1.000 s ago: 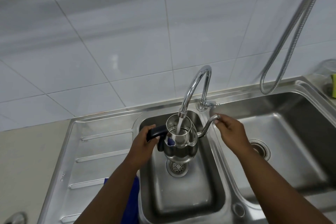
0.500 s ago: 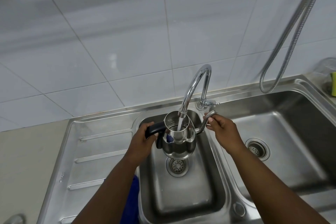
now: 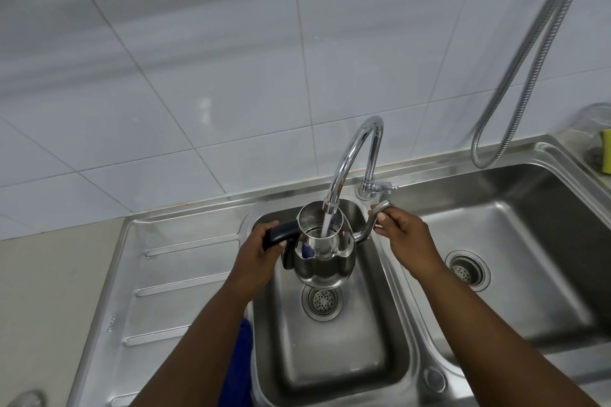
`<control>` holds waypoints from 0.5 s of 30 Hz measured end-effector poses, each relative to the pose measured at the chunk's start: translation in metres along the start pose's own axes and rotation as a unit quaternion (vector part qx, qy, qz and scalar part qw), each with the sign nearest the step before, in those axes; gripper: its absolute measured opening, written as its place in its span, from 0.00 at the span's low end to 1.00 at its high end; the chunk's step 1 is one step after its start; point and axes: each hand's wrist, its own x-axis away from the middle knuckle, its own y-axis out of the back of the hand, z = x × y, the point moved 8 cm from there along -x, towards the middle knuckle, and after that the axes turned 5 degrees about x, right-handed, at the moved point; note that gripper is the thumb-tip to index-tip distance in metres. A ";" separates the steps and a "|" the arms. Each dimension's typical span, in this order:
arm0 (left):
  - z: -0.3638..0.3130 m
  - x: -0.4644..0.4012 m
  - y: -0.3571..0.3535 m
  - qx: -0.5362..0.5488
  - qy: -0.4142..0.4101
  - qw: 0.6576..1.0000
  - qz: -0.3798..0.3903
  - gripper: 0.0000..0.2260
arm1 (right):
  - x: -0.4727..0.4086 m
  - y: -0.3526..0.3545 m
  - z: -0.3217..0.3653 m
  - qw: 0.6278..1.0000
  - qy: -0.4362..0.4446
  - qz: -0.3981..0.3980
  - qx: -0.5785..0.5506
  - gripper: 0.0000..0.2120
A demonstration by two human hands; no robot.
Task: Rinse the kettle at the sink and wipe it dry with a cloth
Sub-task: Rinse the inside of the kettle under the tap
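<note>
A shiny steel kettle (image 3: pixel 325 266) with no lid hangs over the small middle basin (image 3: pixel 334 353), above its drain. Water runs from the curved tap (image 3: pixel 353 155) straight into the kettle's open top. My left hand (image 3: pixel 256 261) grips the kettle's black handle (image 3: pixel 281 232) on the left side. On the right, my right hand (image 3: pixel 403 235) pinches the thin curved spout (image 3: pixel 373 223). A blue cloth (image 3: pixel 239 363) lies on the draining board under my left forearm, mostly hidden.
A larger basin (image 3: pixel 529 258) with its own drain lies to the right. The ribbed draining board (image 3: pixel 178 274) is on the left. A metal hose (image 3: pixel 515 76) hangs on the tiled wall at the right. A yellow sponge (image 3: pixel 605 150) sits at the far right edge.
The kettle has risen a little toward the tap mouth and shifted slightly left, and my right hand has moved in with the spout. Water keeps running.
</note>
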 end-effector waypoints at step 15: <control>-0.002 0.002 0.001 0.009 0.004 1.000 -0.002 0.17 | 0.003 0.000 0.005 1.000 0.002 0.002 -0.004 0.12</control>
